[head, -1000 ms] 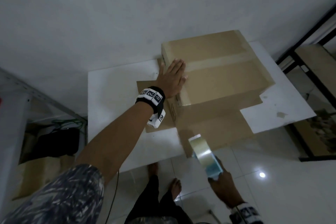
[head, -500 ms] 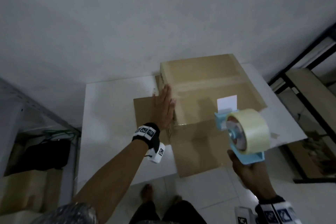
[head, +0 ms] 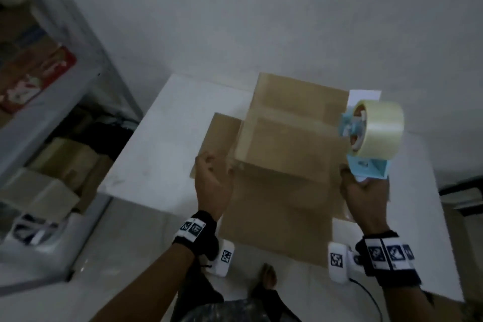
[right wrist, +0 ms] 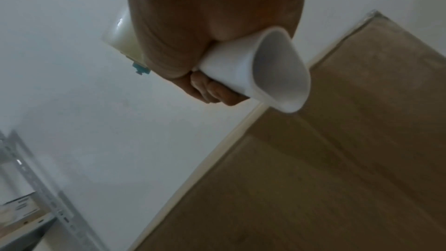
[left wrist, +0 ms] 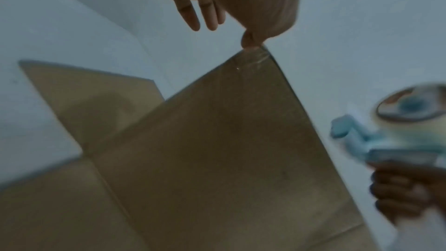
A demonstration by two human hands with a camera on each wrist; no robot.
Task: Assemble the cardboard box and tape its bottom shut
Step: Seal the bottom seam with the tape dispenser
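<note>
Head view: white bench carrying the cardboard box, set bottom-up with a tape strip across its seam and side flaps spread flat. Left hand, fingers relaxed and holding nothing, sits beside the box's near left corner. Right hand, fingers wrapped round the handle, holds the blue tape dispenser above the box's right edge. Step judged: taping the bottom; next, steady the box and lay the dispenser on the seam.
</note>
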